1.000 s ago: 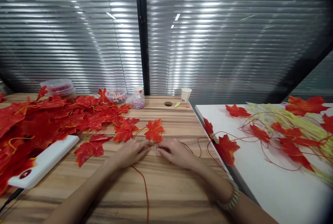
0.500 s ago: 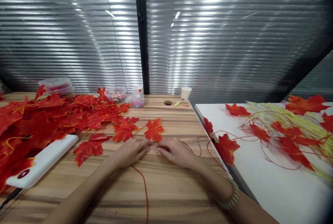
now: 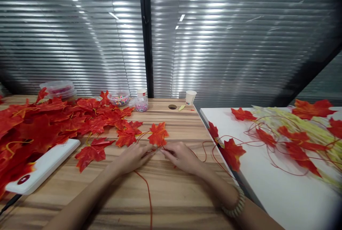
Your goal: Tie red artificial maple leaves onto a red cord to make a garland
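Observation:
Both hands meet over the wooden table, fingertips a small gap apart. My left hand (image 3: 135, 157) is closed in a pinch on a thin red cord (image 3: 148, 190), whose loose end runs down toward the table's near edge. My right hand (image 3: 183, 157) also pinches the cord, which leads off to the right from under it. Just beyond the fingertips lies a red-orange artificial maple leaf (image 3: 158, 134), with a small loop of cord in front of it. Whatever knot sits between the fingers is too small to make out.
A heap of red maple leaves (image 3: 61, 117) covers the left, partly over a white power strip or similar device (image 3: 50, 164). Bead tubs (image 3: 141, 105) and paper cups (image 3: 190, 97) stand at the back. Corded leaves (image 3: 232, 153) trail onto a white table (image 3: 278, 194) with yellow strands (image 3: 285, 123).
My hands keep almost the same place, with only slight finger movement at the cord. The whole view has shifted a little.

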The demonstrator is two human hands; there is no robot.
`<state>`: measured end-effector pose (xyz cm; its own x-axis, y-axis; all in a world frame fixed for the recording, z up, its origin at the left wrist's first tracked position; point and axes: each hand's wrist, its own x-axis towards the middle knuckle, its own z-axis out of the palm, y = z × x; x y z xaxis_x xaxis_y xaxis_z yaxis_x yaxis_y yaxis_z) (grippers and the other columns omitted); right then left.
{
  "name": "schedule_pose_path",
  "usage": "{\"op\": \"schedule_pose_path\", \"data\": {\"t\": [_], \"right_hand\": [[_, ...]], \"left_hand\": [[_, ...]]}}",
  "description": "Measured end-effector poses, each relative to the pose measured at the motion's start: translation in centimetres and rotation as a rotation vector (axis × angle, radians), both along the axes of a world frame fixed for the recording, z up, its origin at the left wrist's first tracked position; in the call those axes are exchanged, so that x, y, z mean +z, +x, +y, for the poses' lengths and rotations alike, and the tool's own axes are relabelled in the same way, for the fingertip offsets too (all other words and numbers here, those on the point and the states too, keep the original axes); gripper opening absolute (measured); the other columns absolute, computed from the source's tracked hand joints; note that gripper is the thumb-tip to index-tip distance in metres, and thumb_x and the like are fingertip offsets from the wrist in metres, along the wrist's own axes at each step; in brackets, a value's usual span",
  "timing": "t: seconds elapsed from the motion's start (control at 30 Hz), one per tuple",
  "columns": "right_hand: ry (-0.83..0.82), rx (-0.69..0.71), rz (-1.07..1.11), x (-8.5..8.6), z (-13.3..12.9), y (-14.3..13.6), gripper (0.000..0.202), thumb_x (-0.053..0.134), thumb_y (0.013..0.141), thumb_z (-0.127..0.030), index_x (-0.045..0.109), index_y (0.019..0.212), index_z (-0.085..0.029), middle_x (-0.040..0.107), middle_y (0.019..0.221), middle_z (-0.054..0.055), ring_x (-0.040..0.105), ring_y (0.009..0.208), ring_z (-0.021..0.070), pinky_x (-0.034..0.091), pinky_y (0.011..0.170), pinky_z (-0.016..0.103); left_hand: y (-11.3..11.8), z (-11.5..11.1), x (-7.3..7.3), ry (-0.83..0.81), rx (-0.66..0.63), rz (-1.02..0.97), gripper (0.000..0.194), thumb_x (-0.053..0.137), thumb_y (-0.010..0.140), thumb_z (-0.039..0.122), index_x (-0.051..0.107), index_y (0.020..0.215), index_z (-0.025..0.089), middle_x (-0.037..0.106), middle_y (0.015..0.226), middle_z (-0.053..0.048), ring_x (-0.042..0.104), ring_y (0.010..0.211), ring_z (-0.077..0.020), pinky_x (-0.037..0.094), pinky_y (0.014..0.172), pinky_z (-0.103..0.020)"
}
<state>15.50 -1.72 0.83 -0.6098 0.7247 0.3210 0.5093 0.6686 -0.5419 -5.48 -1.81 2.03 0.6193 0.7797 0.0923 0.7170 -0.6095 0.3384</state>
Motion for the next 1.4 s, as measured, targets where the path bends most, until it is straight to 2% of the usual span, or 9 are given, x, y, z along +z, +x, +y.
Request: {"op": "schedule_pose_path", "data": {"t": [0.1,0.27,0.43,0.83,1.07,1.23,1.4], "right_hand": [[0.011,0.000,0.028,0.00,0.01,-0.02,0.023,0.040,0.089,-0.023,0.060,0.082,-0.014,0.061,0.073,0.004,0.050,0.062,0.0110,0.034,0.061,0.020],[0.036,-0.029,0.076,0.03,0.01,-0.13,0.029,0.037,0.090,-0.026,0.058,0.074,-0.015,0.058,0.064,0.002,0.050,0.059,0.0104,0.035,0.060,0.020],[0.069,-0.054,0.139,0.18,0.05,-0.15,0.029,0.036,0.090,-0.025,0.058,0.075,-0.015,0.058,0.066,0.002,0.051,0.061,0.0110,0.036,0.061,0.021],[0.072,-0.066,0.201,0.20,-0.03,-0.23,0.027,0.037,0.090,-0.025,0.057,0.075,-0.016,0.060,0.068,0.002,0.053,0.063,0.0109,0.037,0.063,0.020],[0.064,-0.054,0.207,0.01,-0.14,-0.37,0.026,0.038,0.090,-0.024,0.057,0.074,-0.016,0.059,0.066,0.001,0.052,0.061,0.0105,0.036,0.061,0.020],[0.067,-0.062,0.199,-0.09,-0.10,-0.38,0.027,0.037,0.090,-0.025,0.058,0.075,-0.016,0.059,0.066,0.001,0.052,0.060,0.0103,0.036,0.061,0.019],[0.071,-0.065,0.196,-0.37,-0.05,-0.43,0.027,0.037,0.090,-0.025,0.056,0.073,-0.016,0.059,0.065,0.001,0.052,0.060,0.0104,0.036,0.060,0.019]], "left_hand": [[0.10,0.06,0.09,-0.004,-0.015,-0.028,0.030,0.032,0.088,0.032,0.054,0.107,0.023,0.064,0.096,-0.004,0.058,0.083,-0.0159,0.042,0.071,-0.023],[0.05,0.22,0.12,-0.023,-0.007,-0.060,0.028,0.033,0.089,0.031,0.056,0.104,0.024,0.063,0.096,-0.003,0.058,0.085,-0.0154,0.041,0.072,-0.023],[0.06,0.21,0.19,-0.024,0.014,-0.115,0.029,0.032,0.089,0.031,0.057,0.100,0.023,0.063,0.095,-0.002,0.057,0.085,-0.0148,0.040,0.075,-0.023],[0.32,0.27,-0.03,-0.095,0.097,-0.303,0.032,0.030,0.089,0.034,0.057,0.090,0.017,0.061,0.082,-0.003,0.054,0.072,-0.0137,0.041,0.069,-0.023],[0.43,0.12,0.19,-0.121,0.088,-0.369,0.034,0.033,0.088,0.037,0.058,0.082,0.016,0.057,0.073,0.000,0.049,0.066,-0.0121,0.039,0.064,-0.023],[0.50,0.13,0.20,-0.150,0.104,-0.411,0.034,0.030,0.089,0.037,0.053,0.075,0.016,0.051,0.066,0.001,0.046,0.063,-0.0116,0.038,0.061,-0.022],[0.37,0.58,-0.69,-0.159,0.148,-0.481,0.033,0.027,0.089,0.037,0.045,0.071,0.016,0.046,0.063,0.001,0.043,0.060,-0.0112,0.037,0.057,-0.022]]}}
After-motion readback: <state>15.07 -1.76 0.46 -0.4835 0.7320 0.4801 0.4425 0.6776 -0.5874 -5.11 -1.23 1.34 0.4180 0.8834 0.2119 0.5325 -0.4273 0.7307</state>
